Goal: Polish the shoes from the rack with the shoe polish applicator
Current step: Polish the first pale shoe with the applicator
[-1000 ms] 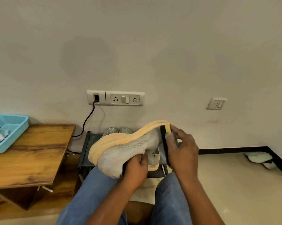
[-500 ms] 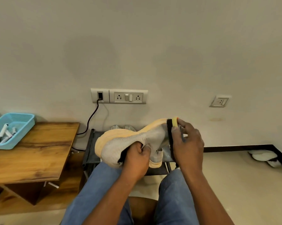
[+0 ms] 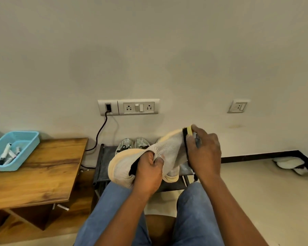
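Note:
A grey knit shoe (image 3: 169, 150) with a pale orange sole is held up over my knees, sole turned away from me. My left hand (image 3: 148, 170) grips it at the collar, fingers curled into the opening. My right hand (image 3: 203, 153) holds a shoe polish applicator (image 3: 187, 134), black with a yellow sponge tip, pressed against the shoe's right end. Most of the applicator is hidden behind my fingers. Behind the shoe stands a low black rack (image 3: 103, 162) with a pair of pale green shoes (image 3: 132, 145) on its top shelf.
A wooden table (image 3: 43, 171) stands at the left with a light blue tray (image 3: 28, 141) holding several tubes. A black cable (image 3: 100, 132) runs from the wall socket panel (image 3: 128, 107) down behind the rack. White footwear (image 3: 289, 163) lies on the floor at the far right.
The view has shifted slightly, so the pale green shoes on the rack show more. My right hand with the applicator stays at the shoe's right end, and my left grip holds.

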